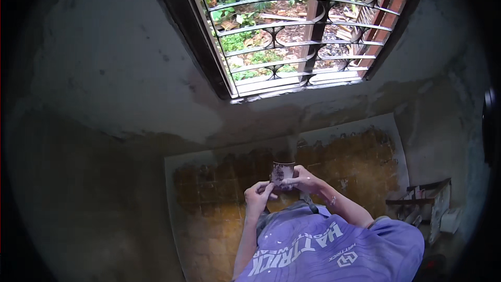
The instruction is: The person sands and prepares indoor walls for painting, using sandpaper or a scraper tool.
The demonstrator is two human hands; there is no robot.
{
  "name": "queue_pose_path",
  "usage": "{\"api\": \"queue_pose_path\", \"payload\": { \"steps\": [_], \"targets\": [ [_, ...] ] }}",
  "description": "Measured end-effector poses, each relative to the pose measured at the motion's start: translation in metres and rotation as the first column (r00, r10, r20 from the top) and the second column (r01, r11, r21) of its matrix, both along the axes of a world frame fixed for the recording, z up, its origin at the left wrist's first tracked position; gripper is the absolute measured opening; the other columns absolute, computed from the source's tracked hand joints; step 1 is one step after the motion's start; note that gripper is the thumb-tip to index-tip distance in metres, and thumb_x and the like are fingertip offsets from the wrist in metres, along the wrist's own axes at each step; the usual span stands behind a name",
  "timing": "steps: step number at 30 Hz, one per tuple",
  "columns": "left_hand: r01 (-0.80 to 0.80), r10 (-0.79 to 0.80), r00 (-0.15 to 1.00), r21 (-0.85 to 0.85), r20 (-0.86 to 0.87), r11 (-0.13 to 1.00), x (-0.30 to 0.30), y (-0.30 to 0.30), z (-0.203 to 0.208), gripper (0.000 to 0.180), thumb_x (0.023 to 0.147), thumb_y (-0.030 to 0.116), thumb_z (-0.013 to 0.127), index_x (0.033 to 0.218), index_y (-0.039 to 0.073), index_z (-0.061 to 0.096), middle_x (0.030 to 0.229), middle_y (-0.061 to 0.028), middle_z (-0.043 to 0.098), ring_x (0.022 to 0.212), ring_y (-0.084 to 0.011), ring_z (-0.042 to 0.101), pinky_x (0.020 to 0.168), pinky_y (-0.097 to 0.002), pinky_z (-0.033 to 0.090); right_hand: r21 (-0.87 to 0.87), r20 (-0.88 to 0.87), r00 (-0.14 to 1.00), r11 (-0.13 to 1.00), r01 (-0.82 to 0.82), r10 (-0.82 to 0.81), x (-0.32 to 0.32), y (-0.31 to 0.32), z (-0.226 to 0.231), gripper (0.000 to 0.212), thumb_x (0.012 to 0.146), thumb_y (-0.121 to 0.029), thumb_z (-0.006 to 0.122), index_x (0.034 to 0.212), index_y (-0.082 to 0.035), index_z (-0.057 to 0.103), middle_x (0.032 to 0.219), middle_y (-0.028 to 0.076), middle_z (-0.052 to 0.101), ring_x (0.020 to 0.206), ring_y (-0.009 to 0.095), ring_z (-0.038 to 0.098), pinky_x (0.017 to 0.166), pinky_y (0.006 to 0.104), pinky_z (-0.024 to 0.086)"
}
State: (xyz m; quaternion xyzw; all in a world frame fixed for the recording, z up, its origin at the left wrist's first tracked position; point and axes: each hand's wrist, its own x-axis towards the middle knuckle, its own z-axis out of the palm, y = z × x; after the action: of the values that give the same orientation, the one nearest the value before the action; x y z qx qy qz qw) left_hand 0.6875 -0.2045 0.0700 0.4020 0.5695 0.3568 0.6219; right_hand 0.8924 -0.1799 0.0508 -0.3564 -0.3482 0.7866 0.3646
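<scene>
In front of my body I hold a small brown-and-white smeared piece (282,170). It has a dark, slightly curved upper edge and patchy sides; I cannot tell whether it is a cup or a broad scraper blade. My right hand (307,179) grips it from the right, with the thumb lying across its front. At its lower left corner, my left hand (257,197) pinches with thumb and fingertips. Pale smears mark my right forearm and fingers. Below my hands, my purple shirt hides part of the floor.
Ahead is a window with a black metal grille (274,36) and a dark frame (195,42). Beneath it runs a grey, patchy wall (120,83). Yellow-brown floor tiles (209,193) have a pale border. To the right stands a box-like rack (436,196) holding several things.
</scene>
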Motion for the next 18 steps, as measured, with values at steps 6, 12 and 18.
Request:
{"api": "queue_pose_path", "payload": {
  "steps": [6,12,18],
  "targets": [
    [0.075,-0.074,0.992,0.009,-0.099,0.997,-0.083,0.012,-0.019,0.017,0.087,0.009,0.068,0.094,-0.006,0.065,0.085,-0.0105,0.07,0.067,-0.0104,0.065,0.056,-0.0231,0.054,0.127,0.241,0.964,0.981,-0.147,0.114,-0.073,0.025,-0.005,0.021,0.082,-0.006,0.064,0.1,0.003,0.066,0.089,0.0,0.067,0.08,0.006,0.056,0.074,0.0242,0.047],
    [0.339,-0.336,0.935,0.01,-0.111,0.941,-0.118,0.057,-0.028,0.018,0.087,0.012,0.068,0.097,-0.002,0.067,0.087,-0.0066,0.07,0.079,-0.0104,0.065,0.073,-0.0239,0.05,0.226,0.301,0.948,0.974,0.037,-0.105,-0.093,0.016,-0.017,0.036,0.073,0.0,0.057,0.108,0.005,0.065,0.096,0.001,0.068,0.085,0.007,0.057,0.079,0.0245,0.047],
    [0.196,-0.105,0.941,0.265,-0.322,0.944,-0.133,0.159,-0.004,0.029,0.087,0.005,0.063,0.116,0.004,0.059,0.11,-0.0096,0.063,0.098,-0.0178,0.061,0.083,-0.0292,0.049,0.13,0.439,0.757,0.868,0.48,-0.484,-0.04,0.015,-0.046,0.062,0.059,0.013,0.041,0.115,0.0,0.065,0.101,0.009,0.07,0.092,0.014,0.063,0.087,0.0265,0.047]
  ]
}}
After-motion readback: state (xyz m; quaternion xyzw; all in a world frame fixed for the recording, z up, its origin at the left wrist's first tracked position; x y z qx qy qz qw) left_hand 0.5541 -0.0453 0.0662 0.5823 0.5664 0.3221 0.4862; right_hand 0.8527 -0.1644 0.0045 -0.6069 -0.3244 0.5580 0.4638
